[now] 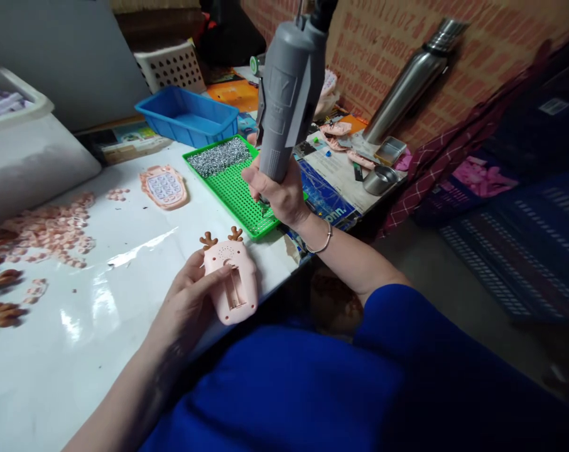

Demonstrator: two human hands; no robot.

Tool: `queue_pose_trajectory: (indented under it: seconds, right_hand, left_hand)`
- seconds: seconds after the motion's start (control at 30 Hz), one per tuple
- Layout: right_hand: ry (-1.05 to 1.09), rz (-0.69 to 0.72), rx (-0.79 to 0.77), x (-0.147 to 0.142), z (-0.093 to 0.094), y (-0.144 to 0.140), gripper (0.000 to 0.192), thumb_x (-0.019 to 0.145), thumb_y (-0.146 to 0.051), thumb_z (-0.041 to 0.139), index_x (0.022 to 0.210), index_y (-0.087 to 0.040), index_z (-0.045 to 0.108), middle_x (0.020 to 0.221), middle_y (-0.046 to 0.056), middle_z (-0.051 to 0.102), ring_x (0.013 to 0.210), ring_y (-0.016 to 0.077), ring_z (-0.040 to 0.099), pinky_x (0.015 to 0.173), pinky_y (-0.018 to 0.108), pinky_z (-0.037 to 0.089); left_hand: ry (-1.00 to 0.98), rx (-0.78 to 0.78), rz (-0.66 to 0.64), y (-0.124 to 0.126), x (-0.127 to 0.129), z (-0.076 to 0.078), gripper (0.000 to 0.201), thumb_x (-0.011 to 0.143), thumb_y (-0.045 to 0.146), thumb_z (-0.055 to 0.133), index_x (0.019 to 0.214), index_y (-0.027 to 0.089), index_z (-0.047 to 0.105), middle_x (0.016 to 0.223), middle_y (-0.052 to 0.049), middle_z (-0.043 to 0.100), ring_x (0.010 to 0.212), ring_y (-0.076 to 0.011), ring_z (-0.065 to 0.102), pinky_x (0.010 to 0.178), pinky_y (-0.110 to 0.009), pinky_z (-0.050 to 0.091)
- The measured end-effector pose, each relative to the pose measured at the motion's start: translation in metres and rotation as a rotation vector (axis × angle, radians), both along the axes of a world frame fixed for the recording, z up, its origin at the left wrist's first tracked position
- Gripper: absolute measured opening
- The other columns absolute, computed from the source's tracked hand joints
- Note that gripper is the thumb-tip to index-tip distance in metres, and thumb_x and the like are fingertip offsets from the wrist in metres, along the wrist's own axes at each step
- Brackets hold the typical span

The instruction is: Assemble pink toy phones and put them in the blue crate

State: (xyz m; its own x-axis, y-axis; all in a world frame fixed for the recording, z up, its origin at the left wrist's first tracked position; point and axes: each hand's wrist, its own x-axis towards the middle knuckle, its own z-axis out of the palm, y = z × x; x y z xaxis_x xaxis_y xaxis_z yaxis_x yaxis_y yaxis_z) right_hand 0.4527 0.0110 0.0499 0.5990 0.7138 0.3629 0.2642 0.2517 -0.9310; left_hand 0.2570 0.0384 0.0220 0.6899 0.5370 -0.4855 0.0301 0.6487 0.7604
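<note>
1 antlered casing [236, 287] in left hand [193, 290], grey tool [288, 100] in right hand [285, 193]

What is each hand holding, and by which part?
Left hand: pink antlered casing, by its left side, thumb over the back. Right hand: grey electric screwdriver, around its lower end.

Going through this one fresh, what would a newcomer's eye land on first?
First, the big grey power tool at top centre, held nearly upright in the right grip by the green tray, whose far end holds small silvery parts. Next, the pink case with brown antlers in the left grip, lower centre, its slotted back showing. Then the steel bottle at upper right.
</note>
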Motion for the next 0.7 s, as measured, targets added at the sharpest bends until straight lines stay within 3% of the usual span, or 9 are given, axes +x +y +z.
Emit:
queue_pose_trajectory:
  seconds: [0.17, 0.33, 0.53, 0.63, 0.7]
  right_hand:
    - [-0.013, 0.106, 0.202, -0.023, 0.024, -0.003, 0.057, 0.072, -0.073, 0.064, 0.100, -0.024, 0.059, 0.057, -0.008, 0.044, 0.045, 0.0081, 0.041, 0.046, 0.027, 0.040]
    - [0.054, 0.323, 0.157, -0.066, 0.045, -0.013, 0.032, 0.081, -0.056, 0.066, 0.087, -0.025, 0.060, 0.059, -0.006, 0.045, 0.049, 0.0093, 0.042, 0.050, 0.026, 0.043]
    - [0.109, 0.445, 0.086, -0.071, 0.024, -0.002, 0.042, 0.073, -0.043, 0.077, 0.106, -0.024, 0.059, 0.064, -0.006, 0.049, 0.056, 0.0111, 0.047, 0.059, 0.026, 0.048]
    - [0.110, 0.520, 0.126, -0.068, 0.013, 0.003, 0.027, 0.072, -0.030, 0.078, 0.086, -0.023, 0.056, 0.066, -0.007, 0.049, 0.059, 0.0099, 0.046, 0.065, 0.026, 0.047]
    - [0.088, 0.549, 0.089, -0.069, 0.010, 0.003, 0.028, 0.072, -0.028, 0.076, 0.071, -0.022, 0.049, 0.064, -0.006, 0.047, 0.059, 0.0093, 0.044, 0.068, 0.028, 0.046]
  left_hand:
    - [-0.013, -0.043, 0.029, -0.002, 0.004, 0.004, 0.050, 0.054, 0.023, 0.089, 0.097, 0.012, 0.065, 0.090, -0.009, 0.074, 0.073, -0.0192, 0.069, 0.065, -0.025, 0.057]
    - [-0.062, -0.041, 0.014, -0.002, 0.005, 0.003, 0.048, 0.060, 0.020, 0.084, 0.101, 0.014, 0.062, 0.096, -0.010, 0.073, 0.086, -0.0245, 0.071, 0.076, -0.032, 0.058]
    - [-0.130, -0.060, 0.003, -0.003, 0.005, 0.006, 0.044, 0.059, 0.019, 0.084, 0.097, 0.016, 0.061, 0.096, -0.009, 0.073, 0.095, -0.0288, 0.071, 0.088, -0.041, 0.057]
    - [-0.112, -0.047, 0.003, -0.003, 0.005, 0.007, 0.037, 0.059, 0.019, 0.082, 0.091, 0.017, 0.063, 0.091, -0.008, 0.073, 0.093, -0.0284, 0.070, 0.085, -0.040, 0.057]
    - [-0.093, -0.025, 0.017, -0.002, 0.005, 0.005, 0.032, 0.058, 0.020, 0.080, 0.085, 0.016, 0.065, 0.083, -0.006, 0.072, 0.084, -0.0263, 0.070, 0.079, -0.037, 0.057]
